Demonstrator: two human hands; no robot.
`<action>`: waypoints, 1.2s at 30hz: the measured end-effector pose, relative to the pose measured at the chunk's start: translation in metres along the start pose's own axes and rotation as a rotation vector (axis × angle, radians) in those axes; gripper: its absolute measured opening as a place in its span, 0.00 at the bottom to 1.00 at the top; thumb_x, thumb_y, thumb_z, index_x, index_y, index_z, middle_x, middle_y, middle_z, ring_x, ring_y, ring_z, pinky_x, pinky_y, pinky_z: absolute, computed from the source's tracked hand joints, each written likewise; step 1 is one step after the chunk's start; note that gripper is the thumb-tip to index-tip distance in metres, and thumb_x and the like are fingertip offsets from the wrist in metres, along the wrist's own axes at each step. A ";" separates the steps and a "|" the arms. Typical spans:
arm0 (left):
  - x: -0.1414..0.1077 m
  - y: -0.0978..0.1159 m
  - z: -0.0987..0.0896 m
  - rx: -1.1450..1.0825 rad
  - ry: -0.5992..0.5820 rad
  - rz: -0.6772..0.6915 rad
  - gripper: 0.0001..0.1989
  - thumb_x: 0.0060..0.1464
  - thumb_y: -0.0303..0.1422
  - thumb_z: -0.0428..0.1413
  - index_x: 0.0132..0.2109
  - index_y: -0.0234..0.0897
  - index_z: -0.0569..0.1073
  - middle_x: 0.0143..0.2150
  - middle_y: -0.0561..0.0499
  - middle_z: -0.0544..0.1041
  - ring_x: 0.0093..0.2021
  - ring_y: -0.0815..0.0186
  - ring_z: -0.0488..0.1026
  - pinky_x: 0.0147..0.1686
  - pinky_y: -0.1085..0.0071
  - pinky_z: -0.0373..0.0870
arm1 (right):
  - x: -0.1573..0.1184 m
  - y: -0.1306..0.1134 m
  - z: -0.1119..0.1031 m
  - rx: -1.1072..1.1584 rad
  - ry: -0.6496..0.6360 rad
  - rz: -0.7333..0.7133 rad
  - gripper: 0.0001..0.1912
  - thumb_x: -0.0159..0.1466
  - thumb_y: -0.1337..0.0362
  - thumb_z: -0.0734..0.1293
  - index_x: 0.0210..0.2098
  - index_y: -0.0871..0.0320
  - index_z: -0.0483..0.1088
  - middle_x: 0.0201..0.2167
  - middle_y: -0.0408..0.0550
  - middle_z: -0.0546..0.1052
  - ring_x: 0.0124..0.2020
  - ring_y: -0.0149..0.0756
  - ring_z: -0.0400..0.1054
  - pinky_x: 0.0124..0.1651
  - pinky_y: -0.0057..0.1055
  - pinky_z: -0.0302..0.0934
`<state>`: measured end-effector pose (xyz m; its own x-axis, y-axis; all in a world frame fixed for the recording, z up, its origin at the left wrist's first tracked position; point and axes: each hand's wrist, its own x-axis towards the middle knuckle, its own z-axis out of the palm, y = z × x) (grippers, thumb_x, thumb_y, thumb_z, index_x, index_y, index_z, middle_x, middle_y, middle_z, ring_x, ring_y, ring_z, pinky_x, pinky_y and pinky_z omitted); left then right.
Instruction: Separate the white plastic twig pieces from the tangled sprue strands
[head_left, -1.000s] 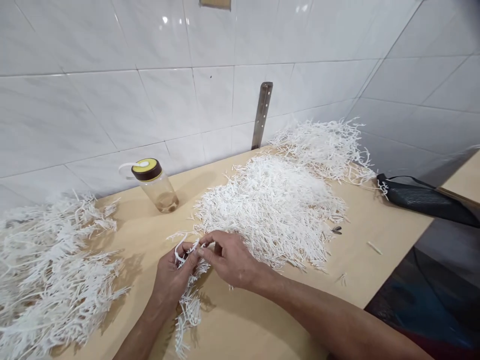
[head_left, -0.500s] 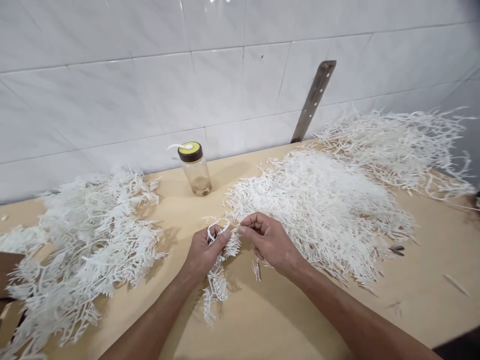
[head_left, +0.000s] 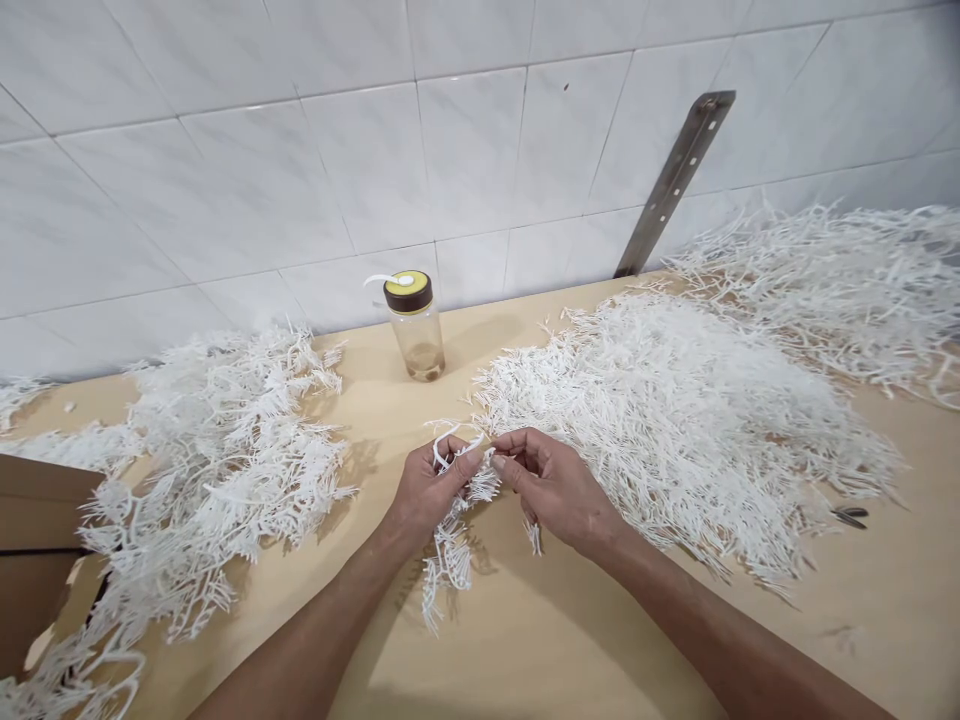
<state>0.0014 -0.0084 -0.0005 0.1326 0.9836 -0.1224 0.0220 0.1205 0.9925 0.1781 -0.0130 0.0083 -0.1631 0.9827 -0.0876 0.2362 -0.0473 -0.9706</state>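
Observation:
My left hand (head_left: pixel 439 487) is closed on a white, branching artificial sprig (head_left: pixel 452 553), whose frilly end hangs down toward the table. A bare, curved stem of it loops above the thumb. Close beside it, my right hand (head_left: pixel 545 487) pinches at the sprig's upper end, thumb and forefinger together; the exact spot between the fingertips is too small to make out. One small loose white tuft (head_left: pixel 533 538) lies just below the right hand. A big heap of short white sprigs (head_left: pixel 675 420) spreads to the right of my hands.
Fuller branching white sprigs (head_left: pixel 232 450) are piled on the left, by a brown cardboard box (head_left: pixel 45 560). A clear jar with a yellow-and-brown lid (head_left: pixel 417 340) stands behind my hands. Long bare white stems (head_left: pixel 840 290) lie far right. A metal bracket (head_left: pixel 675 185) leans against the tiled wall.
The view has shifted, so the jar and heaps appear farther right and more of the box shows. My right hand has come closer to the left, at the sprig's upper end.

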 end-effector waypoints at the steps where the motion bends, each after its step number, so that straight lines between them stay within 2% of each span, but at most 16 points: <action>1: 0.000 0.000 0.000 0.003 0.006 0.000 0.20 0.49 0.49 0.62 0.29 0.35 0.70 0.18 0.58 0.64 0.20 0.73 0.58 0.23 0.75 0.54 | 0.000 0.000 0.000 0.012 -0.013 0.001 0.15 0.61 0.55 0.67 0.42 0.59 0.72 0.25 0.42 0.72 0.19 0.26 0.60 0.20 0.25 0.58; 5: 0.000 0.001 0.001 0.012 0.024 0.002 0.21 0.49 0.50 0.61 0.28 0.35 0.69 0.18 0.59 0.62 0.20 0.74 0.57 0.23 0.75 0.54 | -0.002 -0.001 0.003 0.043 -0.085 0.007 0.13 0.62 0.52 0.67 0.34 0.57 0.71 0.22 0.38 0.68 0.15 0.25 0.57 0.18 0.26 0.55; 8: 0.000 0.004 0.002 0.016 0.035 0.009 0.22 0.50 0.51 0.61 0.27 0.36 0.69 0.18 0.59 0.61 0.20 0.74 0.56 0.23 0.75 0.54 | -0.003 -0.001 0.005 0.055 -0.106 0.015 0.14 0.62 0.52 0.67 0.32 0.57 0.70 0.20 0.37 0.66 0.15 0.25 0.57 0.18 0.26 0.54; 11: -0.001 0.007 0.002 0.006 0.022 0.009 0.22 0.50 0.51 0.60 0.27 0.35 0.68 0.18 0.58 0.61 0.21 0.73 0.57 0.24 0.75 0.55 | -0.004 0.000 0.005 0.096 -0.105 0.040 0.14 0.62 0.51 0.66 0.33 0.57 0.68 0.20 0.37 0.66 0.14 0.24 0.56 0.17 0.25 0.51; 17: -0.002 0.013 -0.002 -0.092 -0.106 -0.104 0.20 0.46 0.48 0.64 0.29 0.35 0.71 0.18 0.57 0.65 0.19 0.73 0.59 0.22 0.75 0.56 | -0.004 0.000 0.003 0.109 -0.097 0.064 0.14 0.64 0.52 0.65 0.36 0.57 0.69 0.18 0.36 0.65 0.13 0.24 0.55 0.17 0.25 0.51; 22: 0.000 0.008 -0.003 -0.101 -0.092 -0.109 0.19 0.46 0.47 0.65 0.29 0.35 0.71 0.18 0.57 0.65 0.19 0.73 0.59 0.22 0.75 0.56 | -0.003 0.000 0.002 0.067 -0.066 0.048 0.14 0.63 0.52 0.65 0.38 0.58 0.71 0.20 0.37 0.68 0.14 0.25 0.56 0.18 0.26 0.53; 26: 0.000 0.004 -0.004 -0.087 -0.091 -0.087 0.19 0.48 0.47 0.64 0.30 0.35 0.70 0.18 0.57 0.65 0.20 0.74 0.59 0.23 0.76 0.55 | -0.003 -0.002 0.001 -0.020 -0.021 -0.019 0.14 0.63 0.54 0.65 0.39 0.59 0.73 0.22 0.40 0.70 0.18 0.28 0.61 0.21 0.27 0.57; 31: 0.001 0.002 -0.003 -0.047 -0.080 -0.056 0.19 0.50 0.46 0.63 0.29 0.35 0.69 0.19 0.57 0.64 0.22 0.73 0.60 0.25 0.76 0.56 | -0.003 -0.004 0.004 -0.118 0.057 -0.124 0.09 0.62 0.59 0.65 0.34 0.58 0.74 0.28 0.45 0.75 0.28 0.32 0.67 0.30 0.29 0.61; 36: 0.000 -0.002 0.002 0.024 -0.011 0.012 0.18 0.53 0.46 0.60 0.30 0.35 0.69 0.20 0.57 0.65 0.22 0.73 0.59 0.25 0.76 0.56 | -0.004 0.000 0.008 -0.125 0.075 -0.145 0.08 0.62 0.60 0.65 0.34 0.57 0.73 0.29 0.45 0.76 0.29 0.34 0.68 0.31 0.30 0.61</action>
<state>0.0030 -0.0093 -0.0021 0.1434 0.9835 -0.1106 0.0444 0.1053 0.9935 0.1708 -0.0180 0.0068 -0.1331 0.9885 0.0723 0.3328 0.1133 -0.9362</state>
